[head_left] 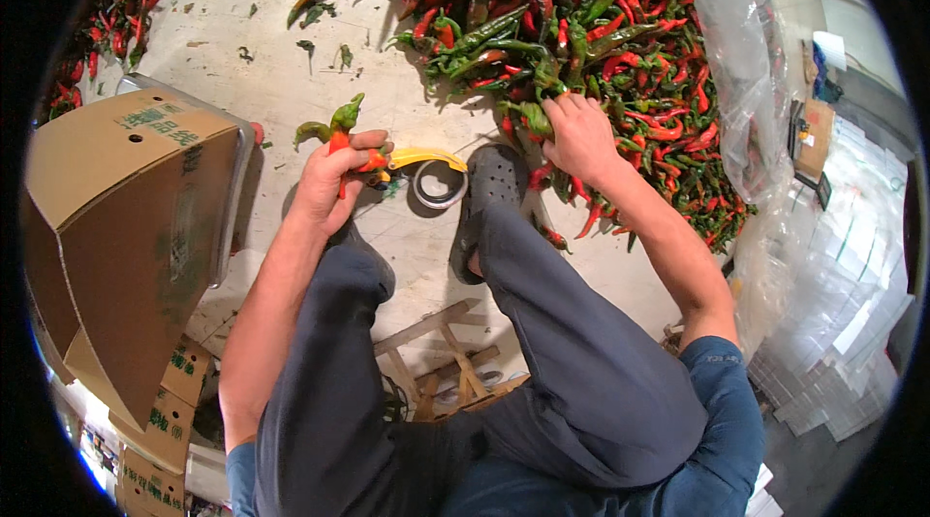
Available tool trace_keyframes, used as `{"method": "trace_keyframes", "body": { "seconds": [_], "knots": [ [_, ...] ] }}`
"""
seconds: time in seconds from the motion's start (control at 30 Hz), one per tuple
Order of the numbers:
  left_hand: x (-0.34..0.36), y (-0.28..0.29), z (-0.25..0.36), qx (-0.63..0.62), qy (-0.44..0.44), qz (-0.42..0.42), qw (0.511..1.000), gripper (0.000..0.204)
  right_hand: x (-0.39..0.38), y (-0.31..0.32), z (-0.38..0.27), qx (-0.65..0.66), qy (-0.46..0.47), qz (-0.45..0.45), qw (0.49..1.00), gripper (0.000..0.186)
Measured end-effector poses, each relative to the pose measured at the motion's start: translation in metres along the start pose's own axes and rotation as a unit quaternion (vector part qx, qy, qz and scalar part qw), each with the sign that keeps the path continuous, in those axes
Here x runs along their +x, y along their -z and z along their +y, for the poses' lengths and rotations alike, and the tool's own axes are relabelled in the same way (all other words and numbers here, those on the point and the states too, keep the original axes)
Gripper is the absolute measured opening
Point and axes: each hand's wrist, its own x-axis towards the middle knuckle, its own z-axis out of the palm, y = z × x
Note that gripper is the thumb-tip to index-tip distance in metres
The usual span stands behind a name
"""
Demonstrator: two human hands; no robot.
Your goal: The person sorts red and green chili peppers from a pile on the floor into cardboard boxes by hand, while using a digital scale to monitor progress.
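My left hand point(329, 183) is closed around a few red and green chili peppers point(344, 120), held upright above the floor. Just right of it lies a yellow-handled tool, perhaps a tape dispenser point(431, 156), with a roll of tape point(438, 202) beside my dark clog point(494, 183). My right hand point(581, 139) reaches into a large heap of red and green chilies point(659, 129), its fingers bent around a green pepper point(533, 118) at the near edge of the heap; its fingertips are partly hidden.
An open cardboard box point(126, 158) rests on a metal surface point(232, 217) at left, with more boxes point(165, 430) below. More chilies point(126, 13) lie at upper left. Clear plastic sheeting point(727, 32) borders the heap, and a wooden frame point(455, 372) lies between my legs.
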Motion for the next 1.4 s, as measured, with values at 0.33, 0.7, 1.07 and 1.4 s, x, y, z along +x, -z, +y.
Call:
{"method": "trace_keyframes", "body": {
  "seconds": [0.33,0.7,1.07,1.4],
  "knots": [
    [0.001,-0.029,-0.015,0.071,0.002,-0.045,0.996,0.048,0.021,0.053,0.019,0.665,-0.282,-0.039,0.691,0.052],
    [0.007,-0.094,0.027,0.02,-0.052,-0.115,0.992,0.058,0.062,0.031,-0.082,0.919,-0.181,-0.083,0.34,0.047],
    [-0.003,-0.08,0.032,0.032,-0.005,-0.118,0.993,0.07,0.083,0.046,-0.121,0.824,-0.15,-0.098,0.538,0.027],
    [-0.003,-0.076,0.031,0.102,-0.081,-0.087,0.988,0.068,0.107,0.056,-0.146,0.821,-0.194,-0.015,0.537,0.05]
  ]
}}
